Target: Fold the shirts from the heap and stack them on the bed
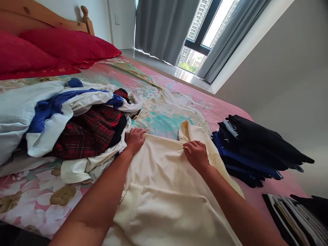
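A cream sweatshirt (pixel 164 160) lies spread on the bed in front of me, one sleeve folded across its near part with the ribbed cuff (pixel 129 205) toward the left. My left hand (pixel 135 139) rests flat at its far left corner, fingers stretched out beside the clothes heap. At the far right edge, my right hand (pixel 196 153) has bent fingers closed on the cream fabric; the thumb is partly hidden. Just beyond that hand, a part of the same cream cloth (pixel 186 130) is turned up.
Left of me is a loose heap with a red plaid garment (pixel 87 131) and white-and-blue clothes (pixel 51 109). Folded dark clothes (pixel 256 147) are stacked at right, another folded stack (pixel 294 218) nearer. Red pillows (pixel 69 46) lie by the headboard (pixel 46 15); a curtained window (pixel 197 44) is beyond.
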{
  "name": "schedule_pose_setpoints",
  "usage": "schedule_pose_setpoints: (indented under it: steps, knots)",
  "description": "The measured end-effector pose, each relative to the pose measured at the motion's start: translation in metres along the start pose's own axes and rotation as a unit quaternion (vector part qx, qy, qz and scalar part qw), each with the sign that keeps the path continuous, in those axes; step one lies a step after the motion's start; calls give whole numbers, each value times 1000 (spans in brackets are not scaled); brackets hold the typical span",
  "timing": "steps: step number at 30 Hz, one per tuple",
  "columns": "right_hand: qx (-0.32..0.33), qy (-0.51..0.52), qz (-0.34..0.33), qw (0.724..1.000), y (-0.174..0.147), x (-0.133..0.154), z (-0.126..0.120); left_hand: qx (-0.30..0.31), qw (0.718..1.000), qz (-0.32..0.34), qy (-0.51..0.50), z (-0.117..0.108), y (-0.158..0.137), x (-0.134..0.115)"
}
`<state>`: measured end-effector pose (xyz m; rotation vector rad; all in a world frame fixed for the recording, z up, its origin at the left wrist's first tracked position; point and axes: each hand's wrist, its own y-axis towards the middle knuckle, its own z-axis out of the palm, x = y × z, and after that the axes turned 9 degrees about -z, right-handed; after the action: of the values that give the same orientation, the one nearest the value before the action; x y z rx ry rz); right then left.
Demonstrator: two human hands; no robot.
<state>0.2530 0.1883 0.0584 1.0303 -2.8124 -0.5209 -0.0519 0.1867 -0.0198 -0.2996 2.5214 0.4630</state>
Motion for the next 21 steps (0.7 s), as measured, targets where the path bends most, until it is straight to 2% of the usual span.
schedule_pose_setpoints:
  steps: [3,6,10,14,19,21]
  knots:
    - [119,-66,-4,991,23,-12,19,4,1000,15,-10,-1,2,3]
    - [171,-97,-12,980,29,-18,30,9,1000,20,-8,-3,3,4]
    - [160,-109,-13,981,35,-24,33,17,999,28,-30,-9,5,3]
    - [116,-111,33,986,44,-33,37,-4,998,26,-54,-13,5,3]
    - [159,-83,76,981,55,-36,52,11,1000,17,-6,-13,6,7]
    - [144,-85,84,982,62,-40,56,22,1000,14,18,-13,7,8]
